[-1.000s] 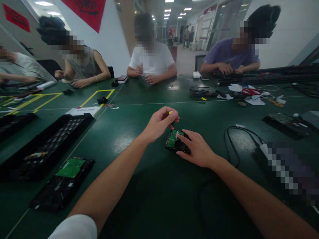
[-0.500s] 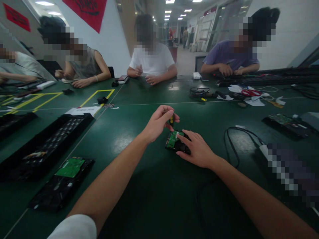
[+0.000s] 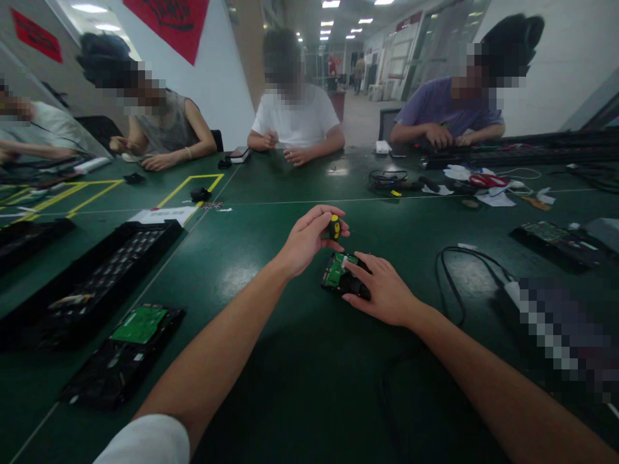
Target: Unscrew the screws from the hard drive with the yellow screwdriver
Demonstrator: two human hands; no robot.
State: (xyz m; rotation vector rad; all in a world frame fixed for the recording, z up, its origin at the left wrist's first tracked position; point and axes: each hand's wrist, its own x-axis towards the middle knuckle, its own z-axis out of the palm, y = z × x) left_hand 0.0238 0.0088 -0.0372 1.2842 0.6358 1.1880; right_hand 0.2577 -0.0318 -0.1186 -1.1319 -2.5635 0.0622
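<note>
My left hand (image 3: 308, 240) is closed around a short screwdriver with a black and yellow handle (image 3: 334, 227). It hovers just above and behind a hard drive (image 3: 333, 272), and the screwdriver lies tilted, its thin tip seeming to point right, clear of the drive. The drive lies on the table with its green circuit board facing up. My right hand (image 3: 389, 293) holds the drive from the right, thumb on the near side and fingers spread over the board. Part of the drive is hidden beneath that hand.
Another drive with a green board (image 3: 140, 324) lies at left beside a long black tray (image 3: 104, 274). Black cables (image 3: 447, 258) and a further drive (image 3: 554, 241) are at right. Several people sit across the green table (image 3: 271, 222), with cables and paper scraps (image 3: 493, 193) at far right.
My left hand has lifted slightly, and the screwdriver has swung from pointing down at the board to a tilt away from it. My right hand stays on the drive.
</note>
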